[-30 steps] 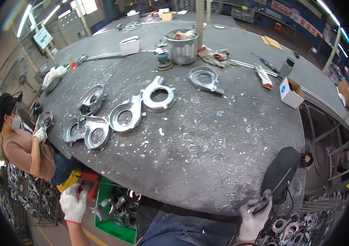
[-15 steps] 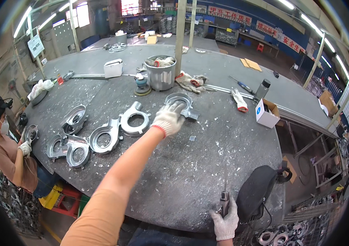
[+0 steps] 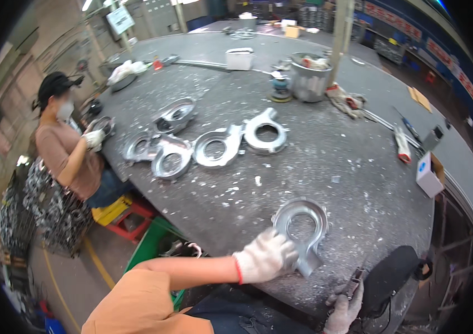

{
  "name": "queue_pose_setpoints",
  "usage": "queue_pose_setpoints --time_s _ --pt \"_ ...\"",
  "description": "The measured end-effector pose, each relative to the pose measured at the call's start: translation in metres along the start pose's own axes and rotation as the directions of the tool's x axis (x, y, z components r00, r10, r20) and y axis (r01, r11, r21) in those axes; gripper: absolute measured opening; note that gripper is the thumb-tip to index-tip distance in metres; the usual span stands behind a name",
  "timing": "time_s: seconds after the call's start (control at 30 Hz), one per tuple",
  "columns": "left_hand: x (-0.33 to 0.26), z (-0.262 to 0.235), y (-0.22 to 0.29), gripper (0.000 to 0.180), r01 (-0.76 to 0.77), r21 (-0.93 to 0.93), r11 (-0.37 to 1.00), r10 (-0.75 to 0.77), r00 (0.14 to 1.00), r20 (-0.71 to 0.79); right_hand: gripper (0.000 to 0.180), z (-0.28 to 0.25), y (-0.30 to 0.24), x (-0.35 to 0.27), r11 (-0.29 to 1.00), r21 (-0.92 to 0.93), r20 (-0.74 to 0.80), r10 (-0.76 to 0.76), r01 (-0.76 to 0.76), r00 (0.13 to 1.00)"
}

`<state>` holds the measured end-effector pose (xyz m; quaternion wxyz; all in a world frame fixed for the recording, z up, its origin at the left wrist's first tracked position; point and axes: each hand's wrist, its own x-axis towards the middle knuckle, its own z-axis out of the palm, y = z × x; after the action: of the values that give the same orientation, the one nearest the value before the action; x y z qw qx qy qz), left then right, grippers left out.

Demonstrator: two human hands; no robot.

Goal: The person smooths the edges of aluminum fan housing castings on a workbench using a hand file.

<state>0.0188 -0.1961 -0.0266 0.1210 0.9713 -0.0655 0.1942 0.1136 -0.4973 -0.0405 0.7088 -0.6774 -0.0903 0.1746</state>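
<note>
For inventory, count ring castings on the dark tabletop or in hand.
7: one casting at the left hand, one in the co-worker's hands, five between: four abreast, one behind. Overlaps may hide more.

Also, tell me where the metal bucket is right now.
In the head view, the metal bucket stands right of centre near the top, just left of a post and some loose gloves.

Bent left arm [image 3: 197, 271], gloved left hand [image 3: 267, 256], curled right hand [image 3: 344, 313]

Left glove [image 3: 264, 257]: off-white knit, red wrist edge
Right glove [image 3: 343, 313]: off-white, greyish fingers
Left sleeve [image 3: 136, 300]: plain tan, elbow-length
Lap cloth [image 3: 239, 309]: dark navy, creased
</note>
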Motion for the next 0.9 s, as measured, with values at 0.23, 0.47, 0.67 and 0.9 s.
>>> queue_pose_setpoints --time_s 0.23,0.47,0.67,0.9 --pt "-0.083 -0.045 0.015 0.041 0.191 -0.067 0.979 -0.194 0.979 -0.055 0.061 0.004 -0.006 -0.003 0.980 0.165 0.004 0.115 -0.114 0.993" --pt "-0.086 -0.046 -0.034 0.038 -0.050 -0.121 0.991 0.051 0.999 0.003 0.077 0.020 0.001 -0.037 0.999 -0.009 -0.105 0.045 -0.046 0.993" --pt "-0.062 -0.101 -0.041 0.041 -0.166 -0.208 0.964 0.195 0.972 0.129 0.064 -0.007 -0.015 -0.074 0.882 -0.430 0.277 -0.072 0.191 0.958" --pt "-0.039 -0.103 -0.025 0.040 -0.176 -0.181 0.968 0.205 0.966 0.159 0.057 0.001 -0.058 -0.086 0.420 -0.754 0.580 0.062 0.505 0.813"
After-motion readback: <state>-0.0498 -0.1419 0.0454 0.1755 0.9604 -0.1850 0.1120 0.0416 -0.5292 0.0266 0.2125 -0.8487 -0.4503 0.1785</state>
